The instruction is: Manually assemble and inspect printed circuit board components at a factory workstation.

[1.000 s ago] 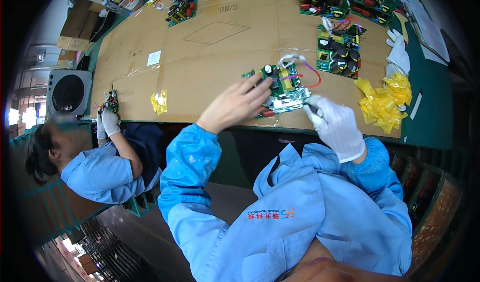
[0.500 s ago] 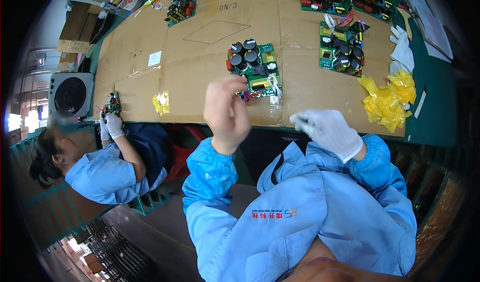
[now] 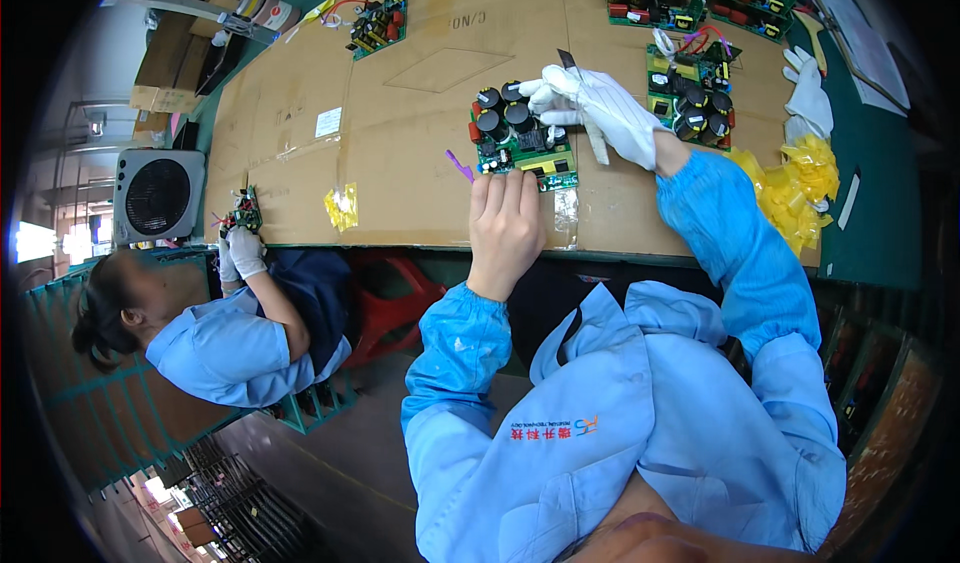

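A green circuit board [image 3: 526, 151] with several black cylindrical capacitors [image 3: 491, 124] lies on the cardboard in front of me. My left hand [image 3: 508, 225], bare, has its fingers pressed together over the board's near edge, gripping it. A purple strip [image 3: 460, 166] sticks out at the board's left. My right hand [image 3: 612, 115], in a white glove, is bent closed beside the capacitors at the board's far right. From its top juts a thin dark piece [image 3: 566, 59]; the fingers hide what it belongs to.
Another circuit board [image 3: 690, 93] lies to the right, beside yellow plastic pieces [image 3: 795, 188] and a white glove [image 3: 808, 98]. More boards [image 3: 655, 5] stand at the far right; one [image 3: 380, 21] lies far left. A co-worker [image 3: 235, 333] handles a small board at the left, near a fan [image 3: 157, 195].
My right hand has moved forward from the table's near edge to the board's far right. My left hand has come down from the air onto the board's near edge. The view shifted slightly.
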Action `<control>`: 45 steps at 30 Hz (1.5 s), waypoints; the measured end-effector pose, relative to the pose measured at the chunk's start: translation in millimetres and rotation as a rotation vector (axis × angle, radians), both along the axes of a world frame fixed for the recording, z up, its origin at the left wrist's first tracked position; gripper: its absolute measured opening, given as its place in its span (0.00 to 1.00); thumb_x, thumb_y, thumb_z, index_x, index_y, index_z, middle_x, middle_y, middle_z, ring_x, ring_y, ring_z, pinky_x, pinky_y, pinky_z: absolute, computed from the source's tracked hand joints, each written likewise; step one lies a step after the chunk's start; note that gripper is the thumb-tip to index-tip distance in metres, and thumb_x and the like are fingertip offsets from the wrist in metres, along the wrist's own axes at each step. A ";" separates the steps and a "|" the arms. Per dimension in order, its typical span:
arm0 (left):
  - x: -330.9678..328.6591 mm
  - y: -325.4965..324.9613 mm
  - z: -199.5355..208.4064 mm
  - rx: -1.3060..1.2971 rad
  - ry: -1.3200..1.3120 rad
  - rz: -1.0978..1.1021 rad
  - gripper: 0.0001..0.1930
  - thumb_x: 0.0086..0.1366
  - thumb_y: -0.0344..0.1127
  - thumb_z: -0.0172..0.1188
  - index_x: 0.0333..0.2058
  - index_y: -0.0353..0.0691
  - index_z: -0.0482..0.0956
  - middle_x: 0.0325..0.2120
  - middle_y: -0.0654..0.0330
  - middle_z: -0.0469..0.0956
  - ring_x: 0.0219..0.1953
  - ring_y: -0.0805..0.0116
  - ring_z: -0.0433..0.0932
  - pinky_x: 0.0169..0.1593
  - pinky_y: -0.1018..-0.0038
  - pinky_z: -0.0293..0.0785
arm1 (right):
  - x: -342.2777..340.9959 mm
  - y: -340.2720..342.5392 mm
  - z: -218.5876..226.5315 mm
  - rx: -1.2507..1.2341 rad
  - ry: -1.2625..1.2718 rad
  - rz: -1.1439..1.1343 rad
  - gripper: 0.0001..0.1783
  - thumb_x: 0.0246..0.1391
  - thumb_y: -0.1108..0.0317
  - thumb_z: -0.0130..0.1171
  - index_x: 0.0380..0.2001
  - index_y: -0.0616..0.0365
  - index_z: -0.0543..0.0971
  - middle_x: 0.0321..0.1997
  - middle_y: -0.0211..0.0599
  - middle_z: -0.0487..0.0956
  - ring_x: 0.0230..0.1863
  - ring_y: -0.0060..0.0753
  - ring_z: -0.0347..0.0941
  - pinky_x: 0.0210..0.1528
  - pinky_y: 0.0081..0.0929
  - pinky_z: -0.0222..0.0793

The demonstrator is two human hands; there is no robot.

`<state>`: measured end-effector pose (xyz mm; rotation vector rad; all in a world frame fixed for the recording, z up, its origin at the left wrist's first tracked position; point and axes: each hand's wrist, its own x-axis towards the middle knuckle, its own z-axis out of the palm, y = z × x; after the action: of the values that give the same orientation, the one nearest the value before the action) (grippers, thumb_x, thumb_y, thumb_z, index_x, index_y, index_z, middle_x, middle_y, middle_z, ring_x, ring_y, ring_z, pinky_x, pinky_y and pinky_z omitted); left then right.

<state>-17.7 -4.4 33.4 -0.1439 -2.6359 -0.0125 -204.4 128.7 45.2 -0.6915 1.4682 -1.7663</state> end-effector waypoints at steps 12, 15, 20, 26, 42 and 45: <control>-19.8 21.3 -17.7 0.022 -0.199 0.002 0.27 0.59 0.37 0.67 0.54 0.31 0.73 0.49 0.51 0.74 0.48 0.53 0.73 0.53 0.61 0.68 | 15.1 81.8 -3.0 0.498 0.537 -0.019 0.24 0.68 0.49 0.51 0.47 0.60 0.80 0.31 0.40 0.81 0.34 0.34 0.79 0.35 0.35 0.72; -16.9 13.0 -25.5 0.066 -0.174 -0.022 0.23 0.59 0.35 0.67 0.52 0.33 0.74 0.48 0.51 0.73 0.46 0.52 0.71 0.49 0.60 0.68 | 44.7 91.9 -6.3 0.725 0.880 -0.121 0.25 0.62 0.46 0.58 0.50 0.55 0.78 0.37 0.44 0.83 0.41 0.48 0.82 0.42 0.46 0.75; -15.6 4.5 -36.8 0.132 -0.060 -0.111 0.19 0.60 0.33 0.67 0.47 0.32 0.76 0.46 0.50 0.73 0.43 0.51 0.72 0.46 0.59 0.68 | 68.7 83.1 -18.9 0.536 1.075 -0.132 0.17 0.66 0.56 0.54 0.54 0.47 0.76 0.41 0.40 0.83 0.43 0.51 0.80 0.41 0.45 0.76; -16.1 1.6 -50.1 0.119 0.047 -0.155 0.16 0.59 0.33 0.69 0.43 0.34 0.77 0.41 0.52 0.75 0.40 0.52 0.74 0.44 0.60 0.68 | 64.9 63.8 -28.0 0.537 1.157 -0.035 0.18 0.65 0.58 0.53 0.56 0.44 0.75 0.36 0.40 0.83 0.33 0.51 0.80 0.32 0.46 0.75; -16.6 0.6 -49.6 0.116 0.031 -0.200 0.19 0.53 0.29 0.70 0.43 0.33 0.78 0.41 0.51 0.75 0.41 0.51 0.75 0.46 0.59 0.69 | 61.2 55.9 -33.9 0.587 1.361 -0.012 0.22 0.59 0.64 0.56 0.57 0.39 0.79 0.26 0.37 0.77 0.23 0.45 0.76 0.23 0.44 0.69; -15.6 0.6 -47.6 0.077 0.009 -0.210 0.19 0.54 0.30 0.69 0.45 0.32 0.78 0.43 0.50 0.75 0.43 0.52 0.75 0.50 0.59 0.69 | 59.9 52.9 -42.4 0.563 1.452 -0.060 0.22 0.57 0.65 0.57 0.56 0.37 0.80 0.25 0.35 0.76 0.21 0.42 0.75 0.22 0.41 0.68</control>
<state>-33.3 -3.8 -14.2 -0.3924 -2.5949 -0.1829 -144.6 181.6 2.9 -1.7467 2.7060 -0.5817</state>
